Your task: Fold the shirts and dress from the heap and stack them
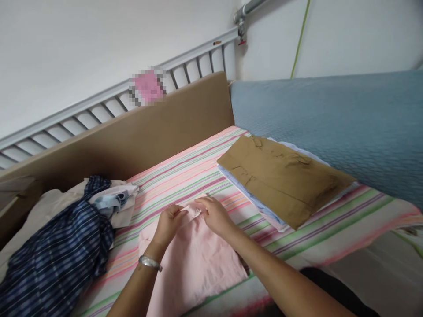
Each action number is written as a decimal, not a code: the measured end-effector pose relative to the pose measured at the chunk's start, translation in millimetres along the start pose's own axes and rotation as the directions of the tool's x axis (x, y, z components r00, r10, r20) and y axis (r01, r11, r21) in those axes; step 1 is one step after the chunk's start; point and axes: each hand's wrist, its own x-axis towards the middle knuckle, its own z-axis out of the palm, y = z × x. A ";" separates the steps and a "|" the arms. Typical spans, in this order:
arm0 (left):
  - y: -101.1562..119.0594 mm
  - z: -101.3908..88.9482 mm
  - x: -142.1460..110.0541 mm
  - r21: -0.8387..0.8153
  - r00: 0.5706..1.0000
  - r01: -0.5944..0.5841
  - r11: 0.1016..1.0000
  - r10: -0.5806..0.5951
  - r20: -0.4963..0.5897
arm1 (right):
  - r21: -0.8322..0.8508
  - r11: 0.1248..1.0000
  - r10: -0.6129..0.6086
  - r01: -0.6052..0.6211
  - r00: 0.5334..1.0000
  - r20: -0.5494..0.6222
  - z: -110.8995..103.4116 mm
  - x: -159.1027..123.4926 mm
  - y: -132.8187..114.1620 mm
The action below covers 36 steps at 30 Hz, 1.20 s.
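A pale pink garment (194,264) lies spread on the striped sheet in front of me; I cannot tell its exact kind. My left hand (171,220) pinches its upper edge, close to a whitish strip of cloth. On the other side of that strip, my right hand (213,213) grips the same edge with thumb and fingers. The cloth between the two hands is slightly lifted and bunched. A silver bracelet (150,263) circles my left wrist.
A flat stack topped by brown trousers (284,176) lies to the right, bluish and white cloth beneath. Dark blue plaid cloth (56,251) and light garments heap at the left. The striped sheet (178,176) meets a brown board (165,114), a white radiator (185,72) and a blue padded surface (324,114).
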 end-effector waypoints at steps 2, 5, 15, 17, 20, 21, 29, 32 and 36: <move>1.6 0.8 0.3 0.071 0.999 -0.053 0.996 0.052 0.007 | 0.063 0.998 -0.031 0.032 0.999 -0.017 -1.6 0.3 -2.4; 4.0 3.6 -2.9 0.186 0.986 -0.166 0.969 0.164 0.022 | 0.078 0.997 -0.035 0.029 0.997 0.068 2.2 -1.5 -4.1; -12.9 22.9 -61.3 0.592 0.932 -0.279 0.756 0.361 -0.022 | -0.095 0.994 0.063 -0.054 0.994 0.093 29.4 1.4 18.1; -22.4 19.9 -74.1 0.610 0.948 -0.228 0.759 0.317 -0.041 | -0.163 0.986 0.038 -0.027 0.997 0.063 29.0 2.4 16.0; -39.6 6.7 -91.7 0.603 0.951 -0.125 0.788 0.268 -0.152 | -0.290 0.951 -0.101 0.106 0.994 0.034 25.9 -4.3 5.5; -45.8 0.3 -96.5 0.588 0.946 -0.060 0.807 0.234 -0.225 | -0.326 0.932 -0.146 0.158 0.987 0.059 25.6 -9.0 2.0; -79.1 -44.4 -101.9 0.279 0.729 0.620 0.734 -0.407 -0.550 | -0.496 0.833 -0.135 0.246 0.959 0.248 44.8 -48.1 9.3; -86.2 -41.5 -99.1 0.289 0.730 0.639 0.713 -0.442 -0.522 | -0.514 0.823 -0.122 0.243 0.959 0.257 48.8 -48.4 14.8; -96.8 -28.6 -98.6 0.323 0.713 0.671 0.667 -0.460 -0.530 | -0.516 0.827 -0.085 0.223 0.957 0.276 50.2 -46.8 17.9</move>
